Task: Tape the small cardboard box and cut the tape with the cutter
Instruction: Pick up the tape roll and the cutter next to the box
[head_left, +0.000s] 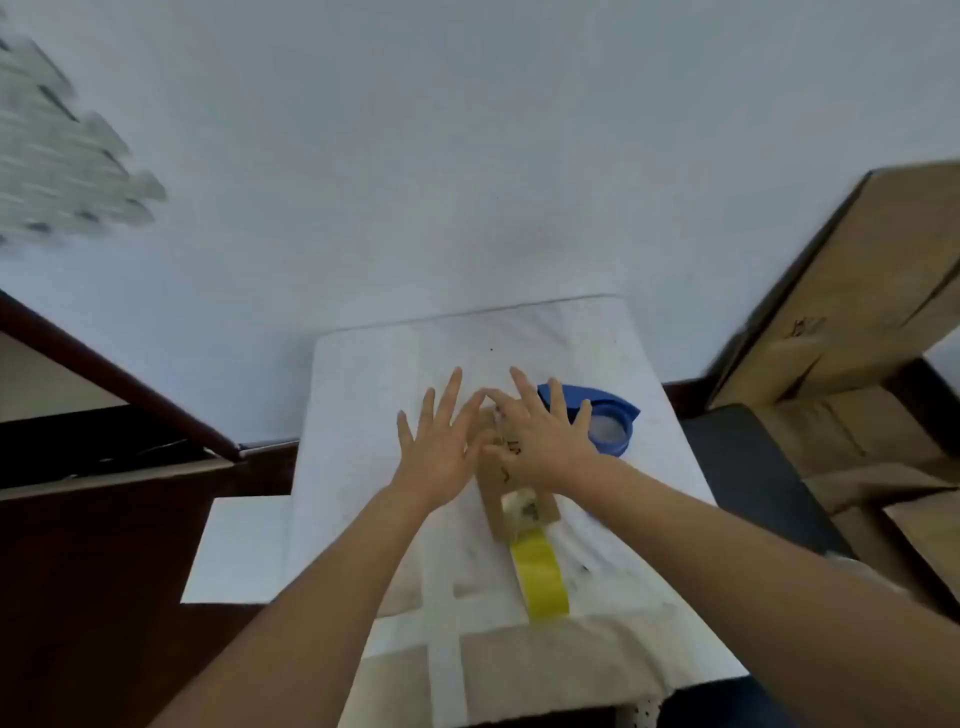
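Note:
A small brown cardboard box (496, 512) lies in the middle of a white-covered table (374, 395). Yellow tape (540, 574) runs down its near end and trails flat onto the cloth toward me. My left hand (441, 441) rests flat with fingers spread at the box's left side. My right hand (540, 436) lies flat on top of the box, fingers spread, covering most of its lid. A blue tape cutter (610, 418) with a tape roll in it sits just right of my right hand, partly hidden by my fingers.
Large cardboard boxes (857, 312) are stacked at the right beside a dark seat (748, 478). Dark wooden furniture (104, 519) stands at the left. A pale wall rises behind the table.

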